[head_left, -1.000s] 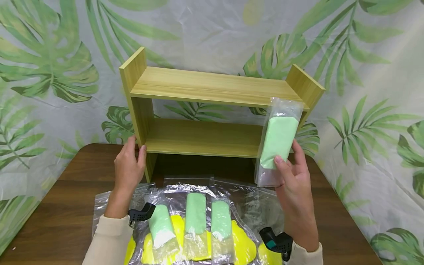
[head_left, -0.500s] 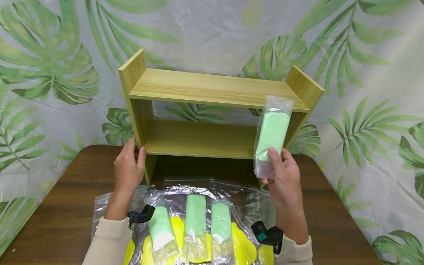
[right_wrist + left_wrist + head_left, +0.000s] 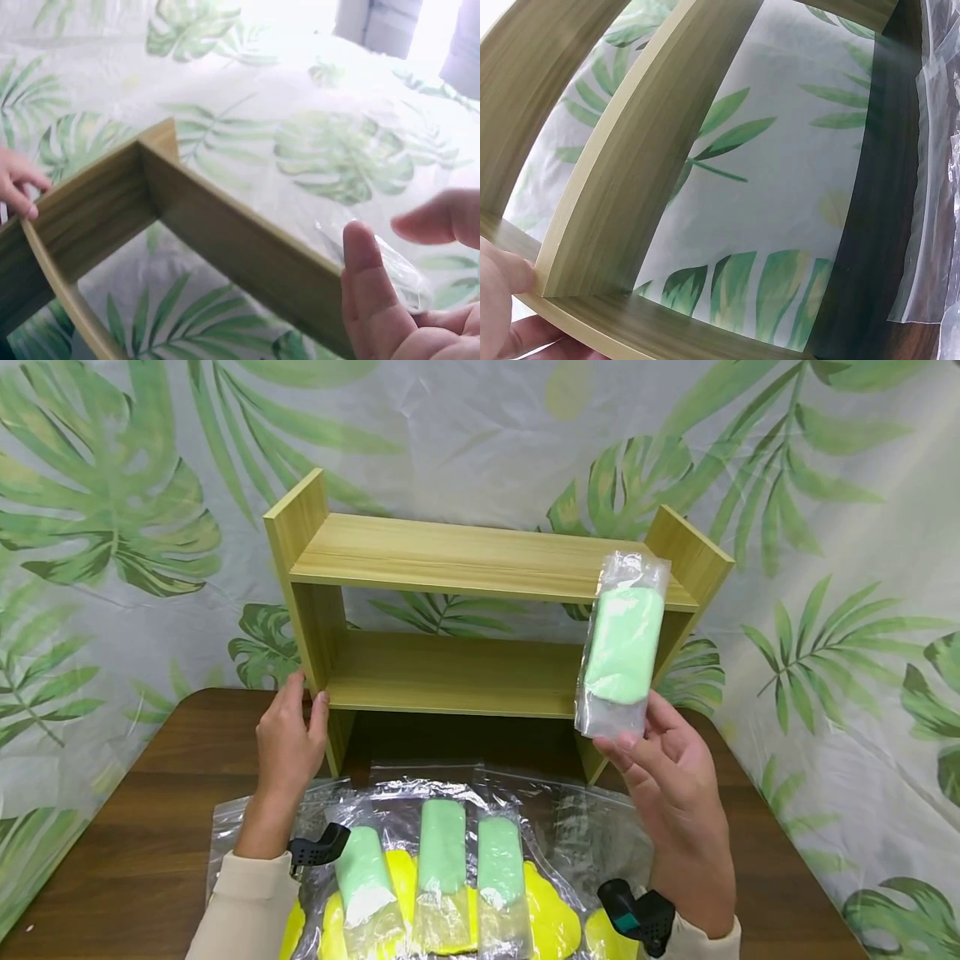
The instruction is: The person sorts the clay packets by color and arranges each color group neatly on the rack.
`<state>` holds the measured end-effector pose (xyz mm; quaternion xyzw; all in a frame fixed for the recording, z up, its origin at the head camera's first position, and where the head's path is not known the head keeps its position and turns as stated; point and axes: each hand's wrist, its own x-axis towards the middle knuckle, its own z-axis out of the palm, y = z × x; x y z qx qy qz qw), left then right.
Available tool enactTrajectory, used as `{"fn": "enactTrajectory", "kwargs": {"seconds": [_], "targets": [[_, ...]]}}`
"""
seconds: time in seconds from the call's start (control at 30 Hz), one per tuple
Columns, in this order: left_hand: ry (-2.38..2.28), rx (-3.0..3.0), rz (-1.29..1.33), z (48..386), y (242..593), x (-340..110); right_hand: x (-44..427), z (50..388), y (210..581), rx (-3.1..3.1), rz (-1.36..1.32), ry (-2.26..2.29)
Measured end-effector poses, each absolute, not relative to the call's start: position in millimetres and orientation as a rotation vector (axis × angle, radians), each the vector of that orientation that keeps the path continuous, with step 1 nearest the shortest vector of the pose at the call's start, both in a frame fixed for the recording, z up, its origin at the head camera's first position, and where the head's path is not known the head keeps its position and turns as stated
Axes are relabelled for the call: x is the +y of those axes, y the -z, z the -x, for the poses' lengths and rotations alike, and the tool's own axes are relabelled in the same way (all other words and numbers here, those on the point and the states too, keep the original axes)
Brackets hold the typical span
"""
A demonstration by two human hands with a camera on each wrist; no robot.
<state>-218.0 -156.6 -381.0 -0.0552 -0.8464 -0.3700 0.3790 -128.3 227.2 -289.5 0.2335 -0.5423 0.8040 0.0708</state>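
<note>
A wooden two-tier shelf (image 3: 465, 556) stands on the table. The left hand (image 3: 291, 739) holds its left side panel, with the thumb at the front edge by the middle board; the left wrist view shows these fingers around the panel (image 3: 570, 322). The right hand (image 3: 675, 793) pinches the bottom end of a clear bag holding a flat light-green slab (image 3: 624, 647), upright before the shelf's right end. In the right wrist view the bag (image 3: 405, 274) is partly hidden behind the fingers of the right hand (image 3: 405, 300).
Bagged green slabs (image 3: 442, 847) lie over clear bags with yellow pieces (image 3: 551, 914) at the front of the dark wooden table (image 3: 150, 810). A leaf-patterned cloth (image 3: 480, 435) hangs behind the shelf.
The right hand first moved left with the bag, then back right, and now grips it lower, at its bottom end. The bag stands higher. The left hand has stayed on the panel.
</note>
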Motion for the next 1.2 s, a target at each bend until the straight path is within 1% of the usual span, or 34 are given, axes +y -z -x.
{"fn": "enactTrajectory", "kwargs": {"seconds": [0.13,0.47,0.63,0.87,1.2], "targets": [[0.949,-2.167,0.139,218,381,-157,225,124,286,-1.53,-0.708,-2.38],[0.933,-2.17,0.139,218,381,-158,217,125,281,-1.183,-0.58,-2.393],[0.939,-2.182,0.141,217,381,-157,215,132,279,-1.08,-0.608,-2.378],[0.953,-2.174,0.144,217,380,-158,216,143,272,-1.014,-0.727,-2.368],[0.954,-2.173,0.149,217,380,-157,215,160,263,-0.972,-0.685,-2.376]]}}
